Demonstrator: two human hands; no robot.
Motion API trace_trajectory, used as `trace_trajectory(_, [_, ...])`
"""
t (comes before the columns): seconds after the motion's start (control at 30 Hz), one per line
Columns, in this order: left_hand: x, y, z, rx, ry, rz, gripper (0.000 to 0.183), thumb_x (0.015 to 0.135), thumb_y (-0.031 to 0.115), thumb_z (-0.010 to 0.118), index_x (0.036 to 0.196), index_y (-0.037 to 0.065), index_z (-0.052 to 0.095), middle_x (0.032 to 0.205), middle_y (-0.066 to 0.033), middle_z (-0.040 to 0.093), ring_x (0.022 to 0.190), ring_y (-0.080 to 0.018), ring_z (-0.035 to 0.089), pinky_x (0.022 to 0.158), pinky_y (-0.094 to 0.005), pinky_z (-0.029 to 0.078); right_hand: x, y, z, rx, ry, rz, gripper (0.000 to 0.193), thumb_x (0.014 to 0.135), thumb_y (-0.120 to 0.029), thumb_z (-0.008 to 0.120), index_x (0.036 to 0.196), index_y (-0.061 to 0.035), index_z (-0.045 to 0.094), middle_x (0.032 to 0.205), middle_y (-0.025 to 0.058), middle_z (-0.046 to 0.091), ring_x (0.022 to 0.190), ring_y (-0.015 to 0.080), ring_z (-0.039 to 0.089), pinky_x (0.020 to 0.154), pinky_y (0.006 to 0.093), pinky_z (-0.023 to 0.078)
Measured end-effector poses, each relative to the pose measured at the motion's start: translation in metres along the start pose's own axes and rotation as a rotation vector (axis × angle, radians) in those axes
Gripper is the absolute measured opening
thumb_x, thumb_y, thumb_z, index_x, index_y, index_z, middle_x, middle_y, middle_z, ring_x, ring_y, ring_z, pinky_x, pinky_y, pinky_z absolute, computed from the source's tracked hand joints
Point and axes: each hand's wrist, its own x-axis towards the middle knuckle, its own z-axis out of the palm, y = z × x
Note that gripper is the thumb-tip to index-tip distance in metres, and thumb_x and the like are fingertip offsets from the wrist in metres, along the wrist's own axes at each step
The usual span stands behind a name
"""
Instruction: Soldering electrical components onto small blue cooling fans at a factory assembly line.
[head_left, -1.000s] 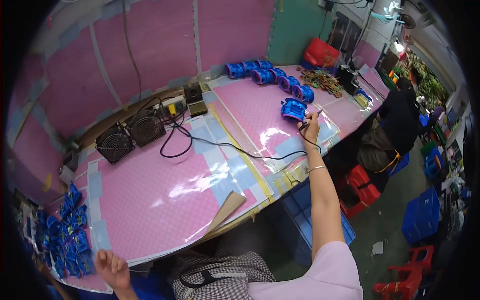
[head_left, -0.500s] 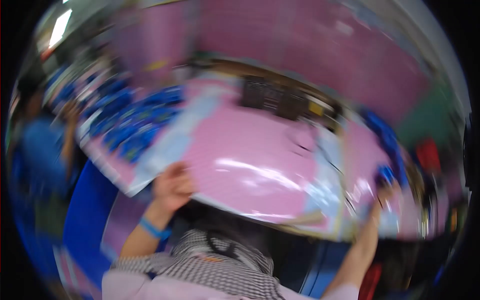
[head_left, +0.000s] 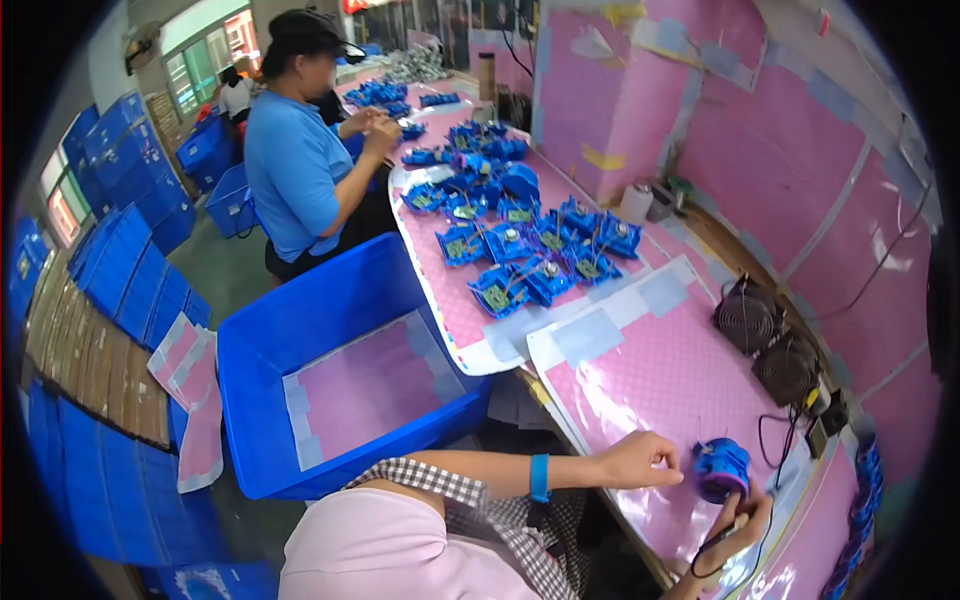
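Note:
A rounded blue plastic housing with a dark purplish ring on its near side is in my right hand. My right fingers grip its lower edge above the pink worktop. Just left of the housing is my left hand, fingers curled in and not touching it; whether anything small is pinched there cannot be made out. A blue band circles my left wrist, and a dark cord loops at my right one.
Many blue housings with green circuit boards lie on the adjoining table. A blue bin stands at my left, a co-worker beyond. Two dark fans and cables line the back edge. A blue bundle lies at right.
My view has swung left, bringing the bin and co-worker further in. My hands, far apart before, are now close together, with the blue housing brought over the pink worktop in my right hand.

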Motion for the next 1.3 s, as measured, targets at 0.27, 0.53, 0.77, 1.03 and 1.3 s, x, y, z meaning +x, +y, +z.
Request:
trace_trajectory(0.27, [0.008,0.010,-0.045,0.534,0.221,0.037,0.026,0.080,0.025,0.072,0.076,0.000,0.068,0.073,-0.0154,0.065,0.068,-0.0237,0.064,0.062,-0.0352,0.049,0.056,-0.069,0.026,0.039,-0.074,-0.184,0.026,0.074,-0.008,0.076,0.083,-0.0033,0.052,0.065,0.0081,0.051,0.053,0.0172,0.049,0.053,0.0297,0.040])
trace_trajectory(0.53, [0.040,0.010,0.011,0.729,0.003,0.055,0.050,0.076,0.043,0.071,0.059,-0.004,0.061,0.061,-0.0222,0.058,0.061,-0.0379,0.060,0.059,-0.0459,0.046,0.079,-0.020,0.022,-0.126,0.022,-0.191,0.029,0.078,-0.011,0.077,0.078,-0.0022,0.049,0.061,0.0082,0.056,0.055,0.0150,0.058,0.053,0.0266,0.044])
trace_trajectory(0.77, [0.031,0.002,-0.010,0.740,-0.080,-0.107,0.045,0.077,0.037,0.071,0.063,-0.004,0.065,0.055,-0.0192,0.059,0.050,-0.0298,0.061,0.050,-0.0383,0.045,0.048,-0.001,0.023,0.021,0.023,-0.316,0.023,0.076,-0.006,0.075,0.084,-0.0010,0.054,0.068,0.0100,0.057,0.054,0.0227,0.055,0.052,0.0327,0.044])
trace_trajectory(1.03, [0.002,0.001,-0.022,0.776,0.055,0.089,0.026,0.074,0.021,0.073,0.066,-0.003,0.066,0.061,-0.0154,0.062,0.052,-0.0234,0.059,0.049,-0.0345,0.043,0.039,0.018,0.045,0.089,-0.212,-0.205,0.014,0.073,0.005,0.063,0.081,-0.0007,0.053,0.072,0.0070,0.057,0.062,0.0204,0.056,0.061,0.0288,0.046])
trace_trajectory(1.3, [0.016,0.033,-0.049,0.441,0.127,-0.149,0.021,0.084,0.023,0.066,0.078,0.003,0.068,0.054,0.0025,0.050,0.047,-0.0089,0.043,0.044,-0.0267,0.032,-0.018,-0.013,-0.003,0.301,-0.026,-0.172,0.017,0.086,-0.006,0.066,0.089,-0.0026,0.050,0.077,0.0102,0.067,0.076,0.0169,0.064,0.067,0.0283,0.049])
